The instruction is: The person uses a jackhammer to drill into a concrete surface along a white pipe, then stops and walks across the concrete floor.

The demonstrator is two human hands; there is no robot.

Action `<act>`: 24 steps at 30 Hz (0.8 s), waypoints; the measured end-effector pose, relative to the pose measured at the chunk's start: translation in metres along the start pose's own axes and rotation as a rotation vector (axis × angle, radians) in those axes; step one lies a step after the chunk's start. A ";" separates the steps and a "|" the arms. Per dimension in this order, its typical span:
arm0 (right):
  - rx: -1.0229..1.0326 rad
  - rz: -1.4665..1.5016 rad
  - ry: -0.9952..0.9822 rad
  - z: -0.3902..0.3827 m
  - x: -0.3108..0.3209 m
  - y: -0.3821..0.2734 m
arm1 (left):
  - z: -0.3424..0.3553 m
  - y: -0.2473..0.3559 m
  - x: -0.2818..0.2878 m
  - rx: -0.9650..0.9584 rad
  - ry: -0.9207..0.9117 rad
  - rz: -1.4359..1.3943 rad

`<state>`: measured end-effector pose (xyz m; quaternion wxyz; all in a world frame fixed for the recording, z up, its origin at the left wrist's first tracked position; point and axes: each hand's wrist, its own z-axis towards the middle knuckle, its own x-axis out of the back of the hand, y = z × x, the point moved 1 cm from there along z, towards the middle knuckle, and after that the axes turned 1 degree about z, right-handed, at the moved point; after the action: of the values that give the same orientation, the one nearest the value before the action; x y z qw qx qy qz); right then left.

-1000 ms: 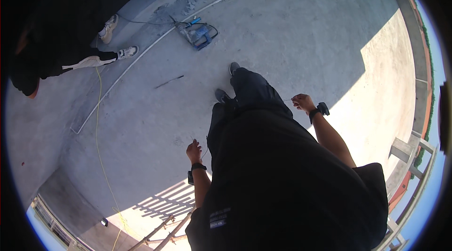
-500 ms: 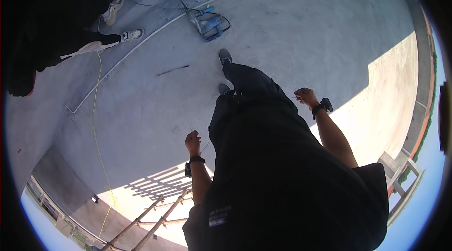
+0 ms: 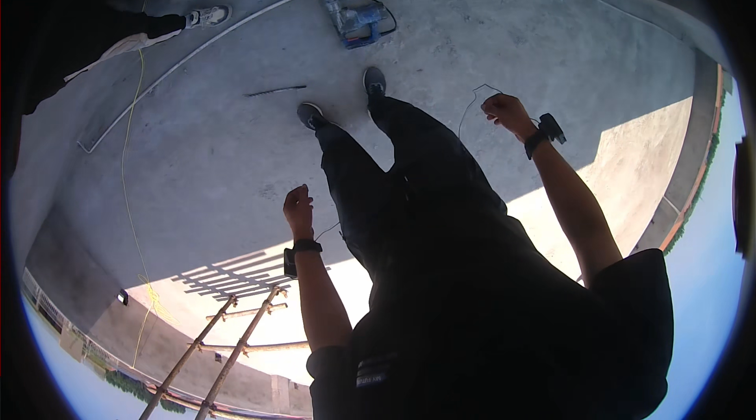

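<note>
Stepped nearer the power drill (image 3: 353, 17), now far ahead on the concrete floor (image 3: 213, 160) | right hand (image 3: 506, 112) pinches a thin wire (image 3: 471, 105) | left hand (image 3: 298, 210) clenched, contents unclear.

— Any packages, signs or screens here?
— None that I can make out.
— Labels, then?
— Only one: a small pale patch (image 3: 370, 371) on the dark shirt, low in the frame, just left of centre. It looks roughly rectangular, whitish on black, too blurred to tell more.
</note>
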<state>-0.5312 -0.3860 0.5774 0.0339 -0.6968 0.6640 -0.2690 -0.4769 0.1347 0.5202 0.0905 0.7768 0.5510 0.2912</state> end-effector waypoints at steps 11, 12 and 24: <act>0.043 0.079 0.058 -0.045 -0.061 -0.025 | 0.024 0.059 0.033 -0.262 -0.129 0.141; 0.039 0.100 0.071 -0.047 -0.064 -0.020 | 0.026 0.065 0.043 -0.293 -0.136 0.156; 0.019 0.355 0.214 -0.085 -0.154 0.044 | 0.068 0.029 0.165 -0.163 -0.121 0.108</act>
<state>-0.6022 -0.2193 0.5811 0.0164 -0.5359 0.7737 -0.3375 -0.3795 0.2861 0.5368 0.1708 0.8116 0.4762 0.2921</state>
